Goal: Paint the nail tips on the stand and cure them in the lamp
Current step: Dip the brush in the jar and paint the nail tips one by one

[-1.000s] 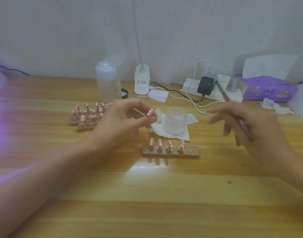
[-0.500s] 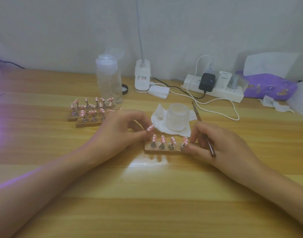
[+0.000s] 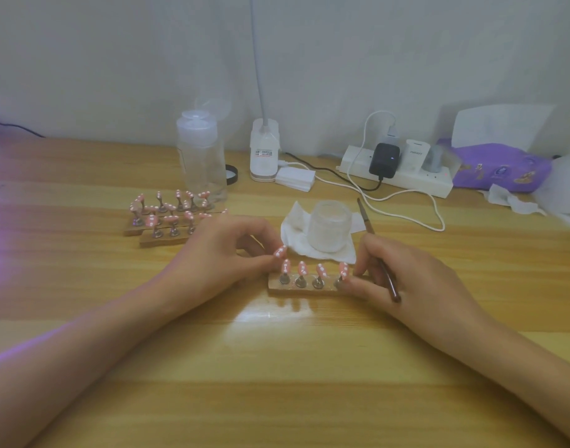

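Since half a second ago, little has changed: both hands are kept at the wooden stand [image 3: 304, 287], where a second ago they were held up in the air, away from it.

One pink nail tip [image 3: 280, 251] with white dots is pinched between the thumb and a finger of the left hand [image 3: 223, 253], just above the left end of the stand. The right end of the stand is touched by the fingers of the right hand [image 3: 406, 276], and a thin brush [image 3: 379, 253] is gripped in that hand.

The stand is laid flat in the middle of the table [image 3: 277, 383], just in front of a frosted jar [image 3: 330, 226]. Its long side runs left to right. Four dotted tips are stood on it, pointed up and tilted a little back. The brush is pointed up and away, toward the wall.
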`<control>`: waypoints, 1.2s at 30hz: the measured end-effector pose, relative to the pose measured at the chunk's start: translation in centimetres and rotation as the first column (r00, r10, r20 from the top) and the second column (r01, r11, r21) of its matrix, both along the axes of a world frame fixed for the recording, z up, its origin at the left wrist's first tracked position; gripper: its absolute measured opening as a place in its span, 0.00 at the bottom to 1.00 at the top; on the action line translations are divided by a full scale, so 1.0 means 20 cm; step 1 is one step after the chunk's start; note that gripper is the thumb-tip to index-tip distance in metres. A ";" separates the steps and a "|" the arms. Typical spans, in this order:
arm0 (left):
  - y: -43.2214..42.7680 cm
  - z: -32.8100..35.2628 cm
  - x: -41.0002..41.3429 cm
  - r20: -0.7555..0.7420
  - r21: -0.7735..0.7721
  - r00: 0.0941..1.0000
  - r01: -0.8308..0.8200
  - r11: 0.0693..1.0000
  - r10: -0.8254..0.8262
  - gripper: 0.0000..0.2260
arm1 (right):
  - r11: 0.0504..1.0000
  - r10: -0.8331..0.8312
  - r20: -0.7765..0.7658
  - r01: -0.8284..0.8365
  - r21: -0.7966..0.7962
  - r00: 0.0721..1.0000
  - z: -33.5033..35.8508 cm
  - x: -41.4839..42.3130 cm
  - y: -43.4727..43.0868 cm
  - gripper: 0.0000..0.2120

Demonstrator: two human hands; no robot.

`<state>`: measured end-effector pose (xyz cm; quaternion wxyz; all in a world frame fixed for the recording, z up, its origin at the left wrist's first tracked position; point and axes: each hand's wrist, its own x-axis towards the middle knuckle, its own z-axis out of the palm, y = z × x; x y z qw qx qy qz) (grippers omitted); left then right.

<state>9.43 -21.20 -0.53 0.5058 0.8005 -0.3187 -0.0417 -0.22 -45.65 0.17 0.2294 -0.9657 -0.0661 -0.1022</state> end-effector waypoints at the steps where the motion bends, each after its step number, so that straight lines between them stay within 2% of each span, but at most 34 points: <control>1: 0.00 0.00 0.00 -0.003 0.001 1.000 0.004 1.000 -0.004 0.04 | 1.000 0.019 -0.012 -0.019 -0.013 1.000 0.01 -0.01 -0.01 0.24; 6: 0.00 0.01 0.01 -0.020 -0.005 1.000 0.018 1.000 -0.018 0.03 | 0.999 0.046 -0.058 -0.045 0.021 0.997 0.08 0.00 -0.14 0.18; 8: 0.00 0.03 0.01 0.008 -0.054 1.000 -0.008 0.999 0.009 0.02 | 0.993 0.056 -0.020 -0.053 0.107 0.998 0.13 0.04 -0.22 0.12; 10: 0.00 0.06 0.01 -0.027 -0.181 0.998 -0.053 0.982 0.049 0.04 | 0.964 0.094 0.037 -0.100 0.246 0.995 0.19 0.08 -0.27 0.14; 13: -0.03 0.10 0.01 -0.052 -0.278 0.995 -0.101 0.955 0.091 0.09 | 0.862 0.004 0.090 -0.049 0.504 0.996 0.24 0.17 -0.31 0.21; 16: -0.08 0.12 0.02 -0.066 -0.266 0.993 -0.108 0.958 0.093 0.09 | 0.683 -0.056 0.133 -0.059 0.728 0.990 0.27 0.26 -0.30 0.13; 20: -0.14 0.14 0.05 -0.033 -0.232 0.997 -0.078 0.970 0.072 0.08 | 0.556 -0.015 0.149 -0.116 0.823 0.989 0.29 0.32 -0.24 0.11; 22: -0.17 0.14 0.08 -0.013 -0.240 0.996 -0.087 0.967 0.086 0.07 | 0.499 -0.045 0.143 -0.102 0.861 0.989 0.27 0.33 -0.21 0.12; 27: -0.21 0.09 0.11 0.015 -0.254 0.988 -0.148 0.956 0.157 0.03 | 0.586 -0.108 0.169 -0.075 0.807 0.980 0.22 0.32 -0.20 0.07; 33: -0.21 0.03 0.11 0.129 -0.277 0.980 -0.108 0.955 0.149 0.02 | 0.649 -0.031 0.229 -0.155 0.745 0.973 0.19 0.31 -0.15 0.12; 36: -0.22 0.02 0.10 0.130 -0.277 0.982 -0.094 0.956 0.134 0.02 | 0.668 -0.022 0.228 -0.155 0.728 0.973 0.17 0.31 -0.12 0.12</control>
